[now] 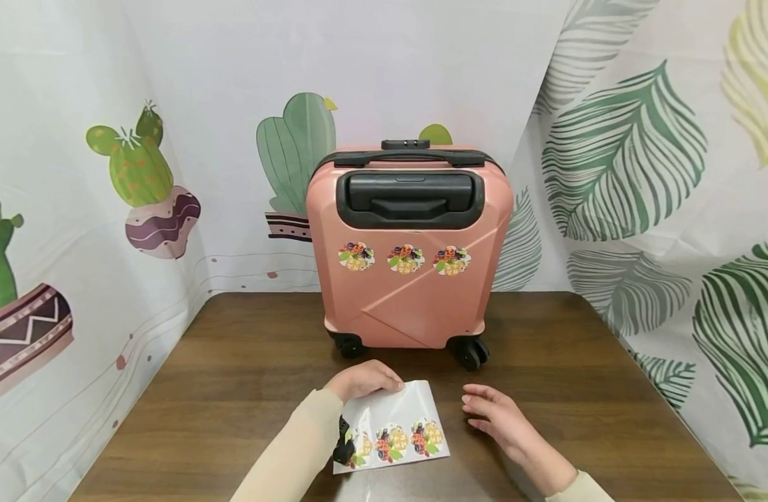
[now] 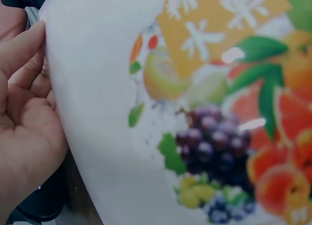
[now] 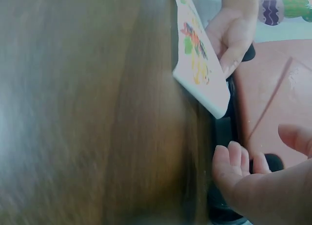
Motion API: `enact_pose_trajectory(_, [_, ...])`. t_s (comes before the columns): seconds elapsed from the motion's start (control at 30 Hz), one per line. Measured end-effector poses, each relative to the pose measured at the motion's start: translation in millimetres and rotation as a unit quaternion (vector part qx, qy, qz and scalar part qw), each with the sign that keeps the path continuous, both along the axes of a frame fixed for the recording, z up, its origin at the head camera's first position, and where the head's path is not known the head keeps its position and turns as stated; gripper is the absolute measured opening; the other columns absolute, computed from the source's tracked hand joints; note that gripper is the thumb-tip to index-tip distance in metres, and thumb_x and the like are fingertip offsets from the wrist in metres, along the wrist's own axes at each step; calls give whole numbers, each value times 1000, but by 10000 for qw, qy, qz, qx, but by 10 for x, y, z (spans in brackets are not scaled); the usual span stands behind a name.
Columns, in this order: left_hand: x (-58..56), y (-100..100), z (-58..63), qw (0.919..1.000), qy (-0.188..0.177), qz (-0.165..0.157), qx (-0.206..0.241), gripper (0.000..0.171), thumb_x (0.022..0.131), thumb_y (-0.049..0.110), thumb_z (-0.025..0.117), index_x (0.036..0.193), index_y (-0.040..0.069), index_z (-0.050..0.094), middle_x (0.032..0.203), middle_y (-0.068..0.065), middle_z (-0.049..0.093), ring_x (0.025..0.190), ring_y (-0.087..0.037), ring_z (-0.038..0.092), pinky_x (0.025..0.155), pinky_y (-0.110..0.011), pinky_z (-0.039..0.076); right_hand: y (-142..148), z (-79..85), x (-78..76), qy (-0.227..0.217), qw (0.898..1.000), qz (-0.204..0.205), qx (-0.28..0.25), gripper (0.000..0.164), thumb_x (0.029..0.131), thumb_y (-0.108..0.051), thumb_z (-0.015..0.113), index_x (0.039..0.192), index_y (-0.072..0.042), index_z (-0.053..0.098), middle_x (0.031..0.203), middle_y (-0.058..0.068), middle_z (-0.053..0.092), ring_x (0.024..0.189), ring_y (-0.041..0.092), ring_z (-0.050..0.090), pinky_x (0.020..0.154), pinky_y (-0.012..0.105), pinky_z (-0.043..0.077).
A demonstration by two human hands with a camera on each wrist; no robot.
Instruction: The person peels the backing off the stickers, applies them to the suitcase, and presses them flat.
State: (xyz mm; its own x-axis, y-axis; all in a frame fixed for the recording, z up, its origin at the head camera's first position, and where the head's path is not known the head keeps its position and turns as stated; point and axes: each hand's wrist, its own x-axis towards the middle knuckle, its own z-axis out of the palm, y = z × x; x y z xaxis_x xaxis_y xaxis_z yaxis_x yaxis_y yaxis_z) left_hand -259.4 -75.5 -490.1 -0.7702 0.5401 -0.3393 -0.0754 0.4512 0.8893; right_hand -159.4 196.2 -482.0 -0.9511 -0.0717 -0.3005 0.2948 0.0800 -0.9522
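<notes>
A white sticker sheet (image 1: 393,410) with a row of 3 round fruit stickers is held above the table by my left hand (image 1: 366,378), which pinches its far edge between thumb and fingers. Close up in the left wrist view, a fruit sticker (image 2: 214,142) with grapes and peaches fills much of the frame. My right hand (image 1: 498,418) is apart from the sheet on its right, fingers loosely bent and holding nothing. Behind both hands stands a pink suitcase (image 1: 415,300), upright on black wheels, with 3 similar round fruit stickers (image 1: 405,259) across its front.
The brown wooden table (image 1: 233,390) bears the suitcase near its back edge. A black trolley handle (image 1: 411,199) is set into the suitcase's upper front. Printed cloth (image 1: 220,63) with cacti and leaves hangs behind and at both sides.
</notes>
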Motion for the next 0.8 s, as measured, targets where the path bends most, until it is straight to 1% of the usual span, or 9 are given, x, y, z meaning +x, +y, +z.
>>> enact_pose_trajectory(0.17, [14,-15,-40,9992,-174,212,279,27,98,5,64,115,-15,70,105,-8,75,86,-7,62,86,-25,53,47,-45,24,-264,9979,177,-565,57,103,-19,56,148,12,37,120,2,60,104,11,59,88,27,53])
enact_pose_trajectory(0.23, [23,-23,-64,9982,-277,382,377,27,98,5,63,116,-14,69,106,-8,75,86,-8,61,84,-24,52,75,-67,41,-361,9957,308,-802,59,104,-19,55,150,13,34,117,-2,61,104,8,59,89,26,53])
enact_pose_trajectory(0.33, [42,-30,-86,9957,-383,704,471,27,99,6,63,118,-12,69,113,-12,74,91,-11,61,88,-27,51,92,-94,69,-452,9924,399,-1073,64,105,-20,54,152,15,29,120,-2,62,105,6,59,92,26,53])
enact_pose_trajectory(0.43, [69,-23,-95,9918,-484,1069,512,25,99,7,64,117,-9,71,117,-14,73,96,-14,61,92,-30,50,75,-119,103,-510,9906,396,-1205,69,105,-20,54,153,17,21,123,-1,62,107,5,60,93,26,53])
enact_pose_trajectory(0.57, [115,7,-101,9862,-581,1417,629,24,99,10,65,113,-8,73,109,-10,74,92,-16,62,89,-31,51,26,-142,145,-570,9890,271,-1335,72,105,-18,53,153,19,14,123,-2,62,107,3,59,93,25,53])
enact_pose_trajectory(0.67, [162,42,-109,9812,-637,1662,744,26,100,12,65,115,-7,72,105,-8,73,90,-15,61,85,-29,50,3,-151,165,-612,9866,161,-1503,68,105,-16,52,152,20,18,120,-4,63,104,2,60,91,23,53])
enact_pose_trajectory(0.73, [199,70,-114,9760,-703,1883,834,27,100,12,64,118,-7,71,106,-7,72,91,-15,61,85,-28,50,3,-157,177,-639,9841,194,-1643,60,106,-16,51,148,19,26,116,-5,65,103,2,61,91,23,54])
enact_pose_trajectory(0.8, [241,98,-107,9709,-764,2076,919,28,101,13,63,120,-7,70,106,-7,72,91,-15,60,84,-28,49,13,-161,190,-673,9807,274,-1816,48,107,-16,49,142,15,39,112,-6,67,102,2,63,92,23,54])
